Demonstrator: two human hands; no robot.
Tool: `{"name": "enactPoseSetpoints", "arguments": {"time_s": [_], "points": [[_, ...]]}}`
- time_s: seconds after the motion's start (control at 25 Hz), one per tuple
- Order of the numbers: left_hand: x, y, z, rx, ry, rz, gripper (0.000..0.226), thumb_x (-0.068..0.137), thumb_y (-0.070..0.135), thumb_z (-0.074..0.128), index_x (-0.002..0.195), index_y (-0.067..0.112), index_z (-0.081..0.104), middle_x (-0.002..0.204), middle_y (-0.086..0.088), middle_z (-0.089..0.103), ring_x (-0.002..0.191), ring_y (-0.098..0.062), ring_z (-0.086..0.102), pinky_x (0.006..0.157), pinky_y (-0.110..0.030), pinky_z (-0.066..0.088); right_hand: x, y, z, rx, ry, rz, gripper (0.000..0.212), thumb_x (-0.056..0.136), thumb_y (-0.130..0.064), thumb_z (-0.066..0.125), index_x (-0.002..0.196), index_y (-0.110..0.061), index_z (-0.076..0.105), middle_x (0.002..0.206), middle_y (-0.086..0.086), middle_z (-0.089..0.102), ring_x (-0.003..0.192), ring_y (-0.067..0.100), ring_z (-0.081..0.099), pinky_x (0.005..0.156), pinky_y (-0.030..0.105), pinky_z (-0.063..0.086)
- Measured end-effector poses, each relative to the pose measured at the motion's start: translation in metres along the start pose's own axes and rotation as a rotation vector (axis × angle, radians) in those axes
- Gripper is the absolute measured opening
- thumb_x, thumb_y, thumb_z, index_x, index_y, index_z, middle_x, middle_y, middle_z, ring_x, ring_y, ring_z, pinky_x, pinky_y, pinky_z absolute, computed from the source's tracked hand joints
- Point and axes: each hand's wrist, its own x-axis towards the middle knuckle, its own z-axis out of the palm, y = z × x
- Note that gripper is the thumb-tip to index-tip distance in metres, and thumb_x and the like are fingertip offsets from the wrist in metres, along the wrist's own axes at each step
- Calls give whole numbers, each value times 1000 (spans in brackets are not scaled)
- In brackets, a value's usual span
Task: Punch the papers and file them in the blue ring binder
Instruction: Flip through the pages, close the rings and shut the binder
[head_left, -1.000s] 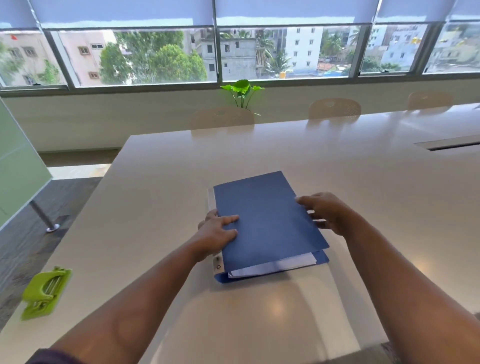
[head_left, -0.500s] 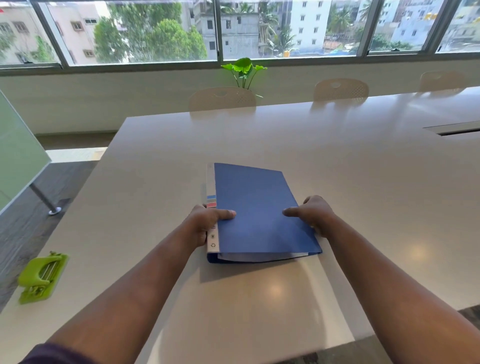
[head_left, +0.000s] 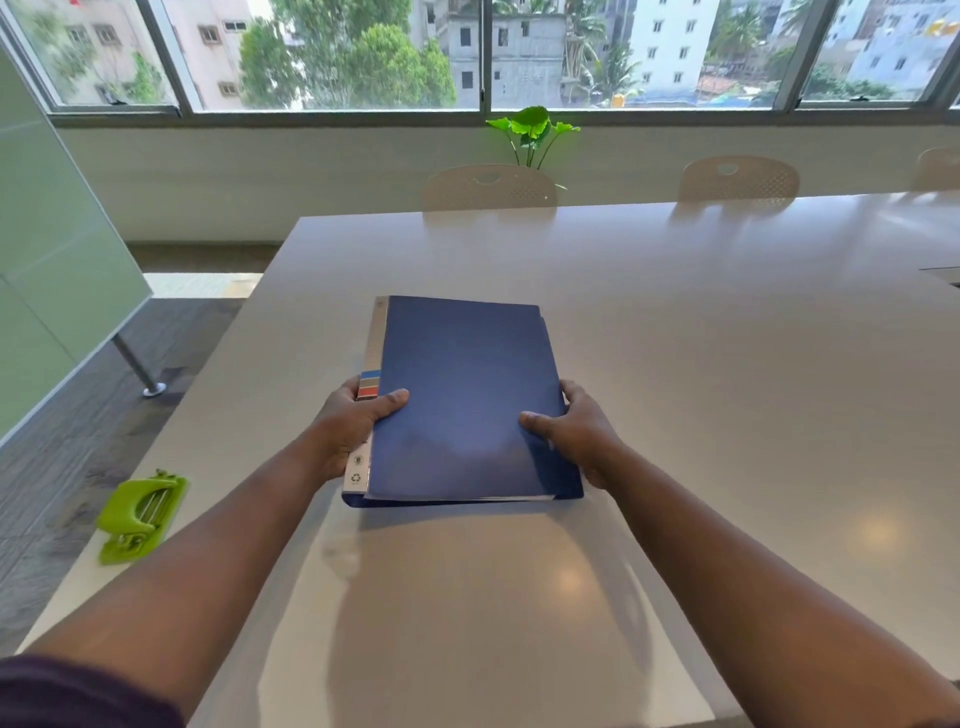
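Note:
The blue ring binder is closed, its white spine label facing left. It is held a little above the white table, with a shadow under its near edge. My left hand grips the spine side, thumb on the cover. My right hand grips the open right edge, thumb on top. A thin line of white paper edges shows along the binder's near side; the papers inside are otherwise hidden. A lime-green hole punch sits near the table's left edge, well left of my left forearm.
Beige chairs stand along the table's far side, with a green plant behind them under the windows. A frosted glass partition on a metal foot stands on the floor to the left. A cable slot is at the far right.
The binder's cover has been pressed fully shut, hiding the protruding paper, and both hands have shifted from resting on the cover to gripping its two sides and lifting it slightly.

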Motion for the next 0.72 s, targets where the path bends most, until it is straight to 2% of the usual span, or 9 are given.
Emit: {"name": "enactPoseSetpoints", "arguments": {"time_s": [0.08,0.2,0.36,0.56,0.64,0.72], "points": [[5,-6,-8,91,34,83,44,85,17,81,122,18,58,111,-13,73,90,-30,76,70,-42,64,8,2,17,-239,60,-54,54,86,-37,77,131,-24,49,122,-2,62,105,24,63,94,47,55],[11,-10,-12,283,79,177,50,80,26,86,122,20,60,109,-6,74,93,-23,75,78,-42,64,18,4,27,-465,94,-52,54,85,-44,74,126,-18,52,122,3,62,108,27,62,93,48,55],[22,-14,-16,416,105,191,60,63,50,84,114,27,61,104,2,75,90,-19,75,80,-46,63,32,1,30,-567,91,-35,56,82,-47,76,123,-15,55,127,10,56,111,29,58,96,49,52],[33,-20,-17,426,101,172,58,68,47,83,115,24,60,107,2,74,91,-20,75,83,-48,63,39,3,30,-655,87,-15,63,88,-48,71,135,-13,48,137,12,46,129,33,44,106,46,42],[33,-20,-17,436,95,181,61,75,42,83,125,22,56,114,1,72,94,-19,74,85,-47,62,40,2,30,-671,85,-2,64,88,-49,70,135,-14,48,139,12,44,131,33,41,105,45,41],[31,-18,-17,480,57,182,83,82,39,80,151,25,36,129,4,63,106,-19,69,91,-43,59,40,2,31,-681,82,8,65,87,-51,70,135,-14,47,140,11,41,131,33,39,105,45,41]]}}
